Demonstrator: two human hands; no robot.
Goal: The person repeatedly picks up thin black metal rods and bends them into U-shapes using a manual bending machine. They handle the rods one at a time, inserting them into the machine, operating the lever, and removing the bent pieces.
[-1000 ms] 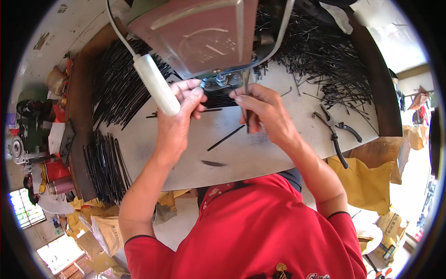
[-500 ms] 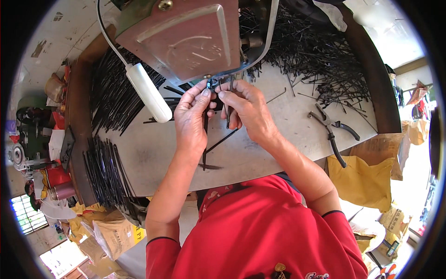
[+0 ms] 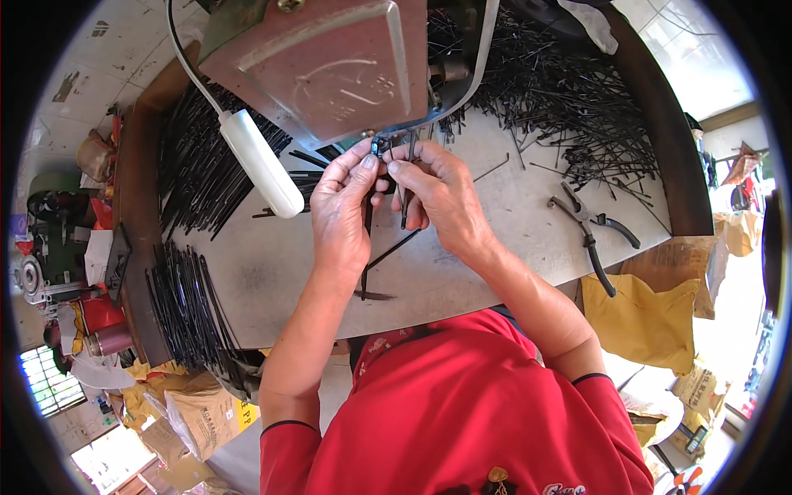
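Note:
My left hand point(image 3: 345, 206) pinches a thin black rod point(image 3: 365, 276) that hangs down below the fingers toward the table's front. A small shiny dark piece point(image 3: 379, 147) shows at the thumb tip, just under the machine head point(image 3: 330, 74); whether it is joined to that rod I cannot tell. Close beside it, my right hand point(image 3: 450, 198) is closed round another thin black rod point(image 3: 404, 216), held nearly upright. The fingertips of both hands almost meet, which hides part of the contact. One more black rod point(image 3: 396, 249) lies slanted on the table below them.
A white lamp point(image 3: 262, 165) on a cable hangs left of the machine. Long black rods point(image 3: 206, 165) lie stacked at the left, another bundle point(image 3: 190, 305) nearer me. Tangled thin rods point(image 3: 569, 107) cover the far right. Pliers point(image 3: 587, 231) rest on the metal table point(image 3: 511, 231).
The small dark piece at my left fingertips has turned slightly and shifted a little right. My right hand has barely moved.

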